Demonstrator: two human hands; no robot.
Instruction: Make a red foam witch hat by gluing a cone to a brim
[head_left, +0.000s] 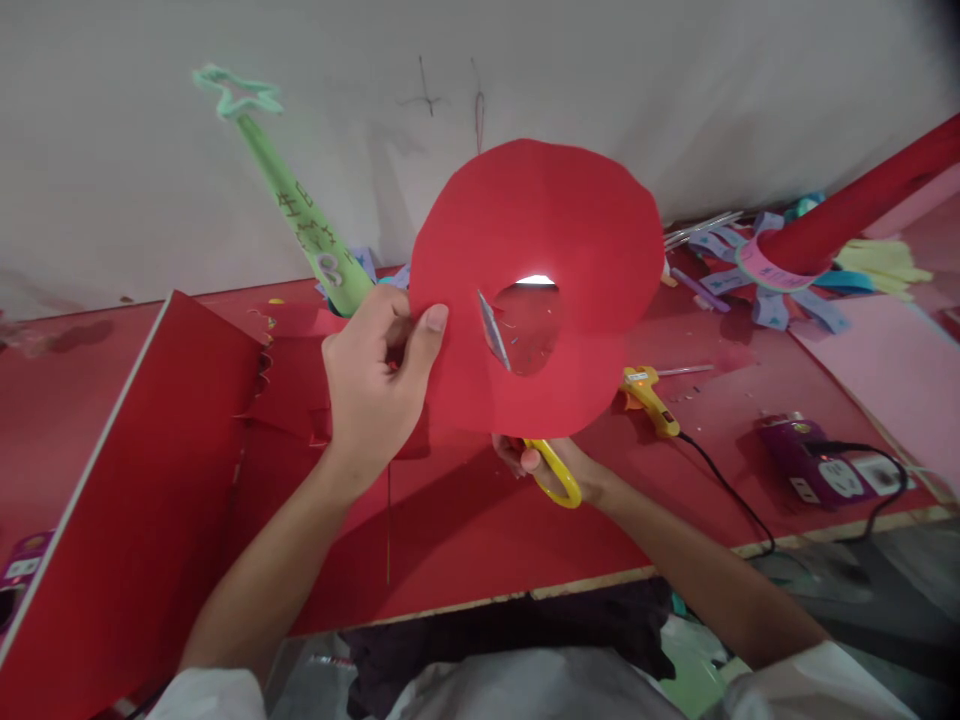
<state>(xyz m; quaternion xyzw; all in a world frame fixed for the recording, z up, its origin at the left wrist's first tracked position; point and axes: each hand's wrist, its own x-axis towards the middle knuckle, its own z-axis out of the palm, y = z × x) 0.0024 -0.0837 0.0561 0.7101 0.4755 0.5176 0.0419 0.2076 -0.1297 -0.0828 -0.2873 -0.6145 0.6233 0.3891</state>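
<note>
Pinched a red paper ring (536, 215) in the left hand (382, 375), above the worktop (480, 540). Gripped yellow-handled scissors (553, 462) in the right hand (583, 466), probably by both loops, with a blade showing in the hole.

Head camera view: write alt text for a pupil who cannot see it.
A person's left hand holds up a round red paper with a hole, while the right hand grips yellow-handled scissors, one blade showing at the hole. A yellow glue gun lies on the red table at right; a green cone tilts at back left.
</note>
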